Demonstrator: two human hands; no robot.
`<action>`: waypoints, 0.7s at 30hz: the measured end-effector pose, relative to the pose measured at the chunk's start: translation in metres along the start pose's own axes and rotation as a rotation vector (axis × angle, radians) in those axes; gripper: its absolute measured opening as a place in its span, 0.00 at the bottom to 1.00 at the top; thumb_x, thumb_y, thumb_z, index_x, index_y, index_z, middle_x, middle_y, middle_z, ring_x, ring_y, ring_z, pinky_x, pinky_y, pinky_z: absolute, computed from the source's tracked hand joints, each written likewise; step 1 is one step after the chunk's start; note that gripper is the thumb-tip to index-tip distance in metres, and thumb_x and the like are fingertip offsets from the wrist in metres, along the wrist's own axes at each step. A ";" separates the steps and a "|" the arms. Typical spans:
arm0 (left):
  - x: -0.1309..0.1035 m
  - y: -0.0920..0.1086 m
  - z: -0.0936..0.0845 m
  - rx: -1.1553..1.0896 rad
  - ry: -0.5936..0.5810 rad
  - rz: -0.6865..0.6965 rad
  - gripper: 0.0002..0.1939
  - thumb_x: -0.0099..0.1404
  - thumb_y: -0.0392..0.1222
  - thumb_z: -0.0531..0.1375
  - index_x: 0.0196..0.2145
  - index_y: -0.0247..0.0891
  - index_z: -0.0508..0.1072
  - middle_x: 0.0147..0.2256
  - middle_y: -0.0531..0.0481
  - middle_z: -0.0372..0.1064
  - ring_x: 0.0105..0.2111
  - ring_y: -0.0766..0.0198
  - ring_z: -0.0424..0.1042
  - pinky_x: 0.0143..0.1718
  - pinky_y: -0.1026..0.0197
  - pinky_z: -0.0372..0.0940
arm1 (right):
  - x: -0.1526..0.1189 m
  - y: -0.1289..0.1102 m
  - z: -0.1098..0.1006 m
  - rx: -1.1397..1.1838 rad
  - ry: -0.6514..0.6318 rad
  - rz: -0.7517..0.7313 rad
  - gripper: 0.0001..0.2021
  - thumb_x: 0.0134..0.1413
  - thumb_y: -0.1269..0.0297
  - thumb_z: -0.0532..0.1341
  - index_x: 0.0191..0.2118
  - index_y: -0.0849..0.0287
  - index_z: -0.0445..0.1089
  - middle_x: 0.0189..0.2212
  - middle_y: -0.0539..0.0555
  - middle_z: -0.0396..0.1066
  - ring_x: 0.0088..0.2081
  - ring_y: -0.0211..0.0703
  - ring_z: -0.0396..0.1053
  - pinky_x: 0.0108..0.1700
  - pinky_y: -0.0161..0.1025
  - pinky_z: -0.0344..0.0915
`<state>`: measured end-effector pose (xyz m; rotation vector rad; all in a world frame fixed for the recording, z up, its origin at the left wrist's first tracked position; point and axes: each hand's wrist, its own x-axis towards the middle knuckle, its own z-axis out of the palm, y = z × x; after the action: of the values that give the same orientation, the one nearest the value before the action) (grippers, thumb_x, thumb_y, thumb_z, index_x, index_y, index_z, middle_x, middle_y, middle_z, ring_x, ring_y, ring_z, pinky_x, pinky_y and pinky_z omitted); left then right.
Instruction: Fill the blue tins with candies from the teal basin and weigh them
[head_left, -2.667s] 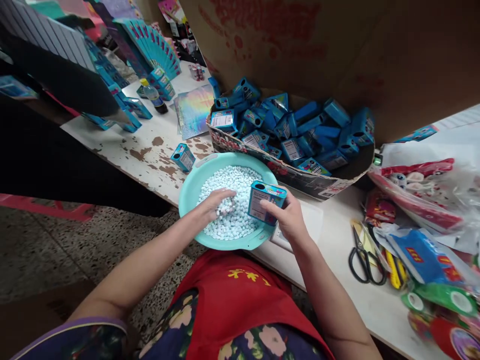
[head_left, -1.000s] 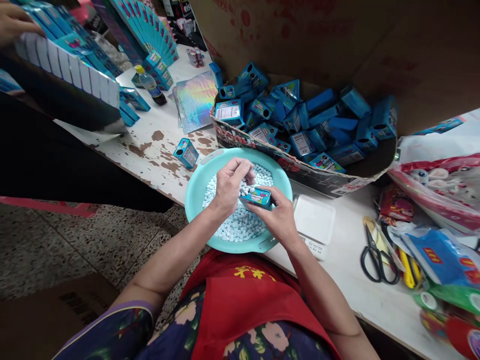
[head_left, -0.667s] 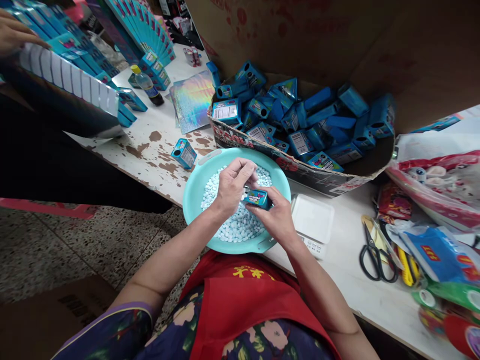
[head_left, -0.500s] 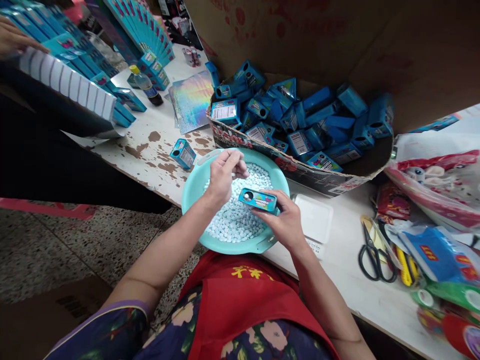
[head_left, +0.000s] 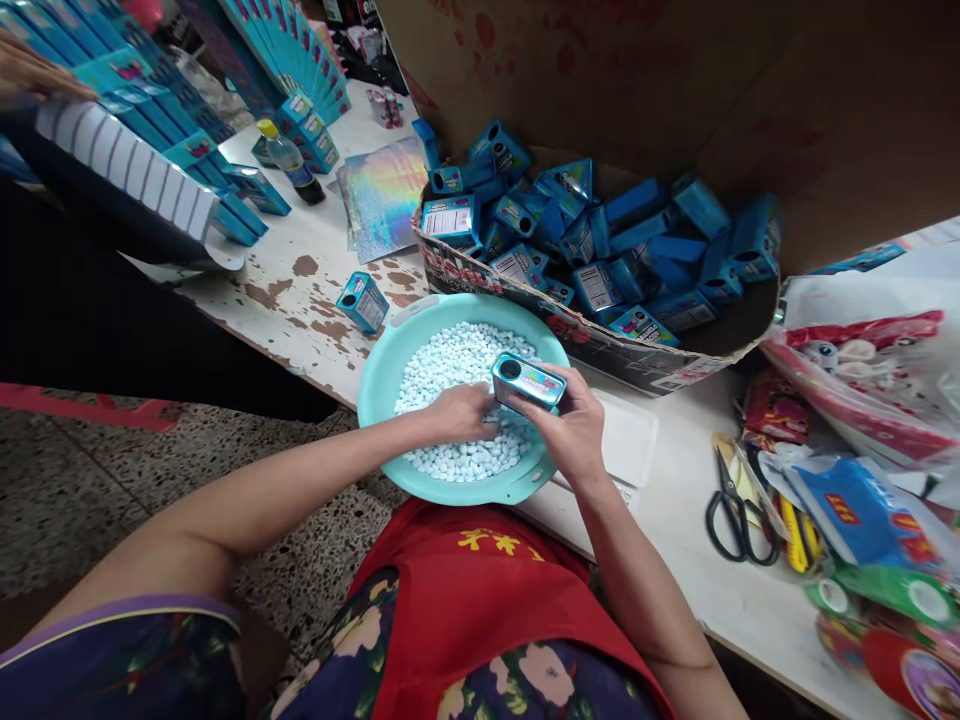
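Note:
My right hand [head_left: 574, 420] is wrapped round a small blue box [head_left: 529, 382] with a dark round hole in its top, held over the right part of a turquoise basin [head_left: 375, 390]. Small pale blue-white pieces [head_left: 442, 365] cover the basin's bottom. Among these pieces, left of the held box, is my left hand [head_left: 466, 412]; its fingertips are partly hidden, so whether it holds any piece does not show. Another blue box [head_left: 363, 302] stands on the table just beyond the basin's upper left rim.
Behind the basin, a large carton [head_left: 622, 360] holds several blue boxes. A white scale [head_left: 630, 440], scissors [head_left: 742, 515] and plastic packets lie right. A bottle [head_left: 292, 165] stands back left, near another person's hand [head_left: 37, 75] on stacked boxes.
My left hand has gone down from above the basin into the pieces. The held box has risen slightly and moved a little to the right; its hole now looks dark, where something white showed before.

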<state>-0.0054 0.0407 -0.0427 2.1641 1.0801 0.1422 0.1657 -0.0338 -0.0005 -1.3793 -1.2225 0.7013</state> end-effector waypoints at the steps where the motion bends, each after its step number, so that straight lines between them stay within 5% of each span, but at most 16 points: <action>1: -0.005 -0.005 -0.005 0.039 -0.014 -0.023 0.11 0.51 0.45 0.63 0.33 0.43 0.75 0.36 0.47 0.73 0.38 0.53 0.71 0.38 0.58 0.63 | 0.001 0.001 0.001 -0.018 -0.011 0.001 0.18 0.46 0.60 0.70 0.45 0.54 0.72 0.42 0.53 0.73 0.44 0.47 0.72 0.49 0.46 0.69; 4: -0.014 -0.015 -0.022 -0.029 0.051 -0.148 0.04 0.50 0.41 0.61 0.26 0.41 0.74 0.24 0.51 0.68 0.28 0.59 0.68 0.29 0.62 0.60 | 0.002 0.003 0.001 -0.069 -0.015 -0.003 0.18 0.46 0.61 0.70 0.45 0.54 0.72 0.41 0.53 0.72 0.43 0.47 0.72 0.48 0.45 0.69; 8: -0.021 0.004 -0.042 -0.708 0.263 -0.330 0.07 0.50 0.45 0.64 0.25 0.39 0.71 0.19 0.55 0.62 0.17 0.69 0.58 0.17 0.67 0.51 | -0.001 0.002 0.005 -0.135 -0.118 -0.063 0.16 0.47 0.65 0.69 0.44 0.53 0.72 0.41 0.52 0.73 0.44 0.47 0.71 0.48 0.44 0.67; 13: -0.016 0.048 -0.053 -1.330 0.557 -0.205 0.12 0.52 0.46 0.65 0.26 0.39 0.66 0.22 0.55 0.64 0.16 0.71 0.61 0.15 0.68 0.55 | -0.006 -0.003 0.021 -0.198 -0.254 -0.148 0.16 0.49 0.68 0.67 0.45 0.53 0.71 0.40 0.53 0.72 0.43 0.48 0.70 0.46 0.44 0.66; 21: -0.003 0.060 -0.056 -1.462 0.749 -0.150 0.13 0.54 0.46 0.65 0.26 0.39 0.64 0.24 0.55 0.66 0.22 0.69 0.69 0.23 0.66 0.65 | -0.005 -0.015 0.025 -0.200 -0.258 -0.100 0.15 0.48 0.63 0.69 0.43 0.52 0.71 0.38 0.52 0.73 0.42 0.48 0.71 0.45 0.44 0.67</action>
<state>0.0103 0.0447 0.0376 0.6646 0.9565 1.2829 0.1372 -0.0325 0.0073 -1.4093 -1.5908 0.7175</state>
